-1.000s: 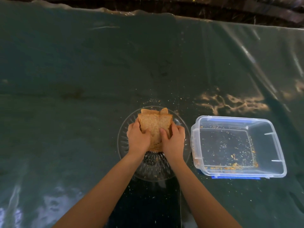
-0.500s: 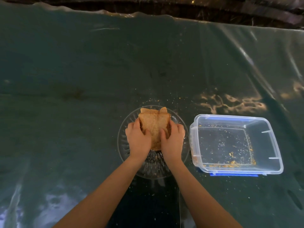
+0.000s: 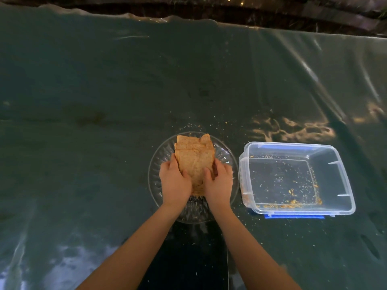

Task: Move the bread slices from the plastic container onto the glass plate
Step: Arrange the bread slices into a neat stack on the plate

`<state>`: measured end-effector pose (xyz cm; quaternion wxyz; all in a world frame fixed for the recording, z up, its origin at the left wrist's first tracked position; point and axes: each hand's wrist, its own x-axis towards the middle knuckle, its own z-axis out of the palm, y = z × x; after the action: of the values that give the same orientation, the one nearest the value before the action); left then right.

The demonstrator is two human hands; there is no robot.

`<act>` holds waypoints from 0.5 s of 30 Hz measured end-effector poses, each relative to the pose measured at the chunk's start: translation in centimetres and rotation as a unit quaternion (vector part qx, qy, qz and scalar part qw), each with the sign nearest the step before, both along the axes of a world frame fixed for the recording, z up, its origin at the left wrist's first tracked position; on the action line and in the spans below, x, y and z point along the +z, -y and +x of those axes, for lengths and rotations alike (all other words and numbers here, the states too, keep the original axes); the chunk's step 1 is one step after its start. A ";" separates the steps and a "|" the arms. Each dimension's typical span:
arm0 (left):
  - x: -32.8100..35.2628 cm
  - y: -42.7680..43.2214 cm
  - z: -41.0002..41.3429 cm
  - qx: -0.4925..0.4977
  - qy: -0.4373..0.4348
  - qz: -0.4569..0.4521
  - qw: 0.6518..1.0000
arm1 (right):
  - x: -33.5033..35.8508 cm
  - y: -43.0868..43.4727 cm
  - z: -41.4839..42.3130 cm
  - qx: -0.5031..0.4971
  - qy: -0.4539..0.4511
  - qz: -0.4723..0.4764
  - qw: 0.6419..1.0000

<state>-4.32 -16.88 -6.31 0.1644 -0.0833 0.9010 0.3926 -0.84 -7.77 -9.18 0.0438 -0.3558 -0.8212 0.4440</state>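
Note:
A stack of brown bread slices rests over the middle of the round glass plate, its far end fanned toward the plate's back rim. My left hand presses the stack's left side and my right hand presses its right side, thumbs on top. Both hands cover the stack's near end. The clear plastic container stands just right of the plate and holds only crumbs.
A dark green plastic sheet covers the table, with crumbs scattered around the plate. A blue lid edge shows under the container's front. The sheet's far edge runs along the top.
The hands squeeze the stack narrower, so the bread looks taller and more bunched. Plate and container stay where they were.

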 end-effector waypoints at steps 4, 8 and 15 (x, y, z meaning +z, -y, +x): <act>0.0 0.2 -0.6 -0.031 0.024 -0.079 0.996 | -0.3 -0.4 -0.6 0.033 0.022 0.037 0.999; 0.2 0.5 -0.4 -0.024 0.016 -0.080 0.996 | 0.0 -0.2 0.0 0.007 0.008 0.058 0.998; 0.5 0.5 1.6 -0.025 -0.065 -0.028 0.997 | 0.8 0.4 0.8 0.015 -0.034 0.047 0.998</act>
<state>-2.71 -17.42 -5.82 0.1124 -0.0400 0.9223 0.3677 -0.02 -8.16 -8.43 0.0813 -0.3258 -0.8442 0.4177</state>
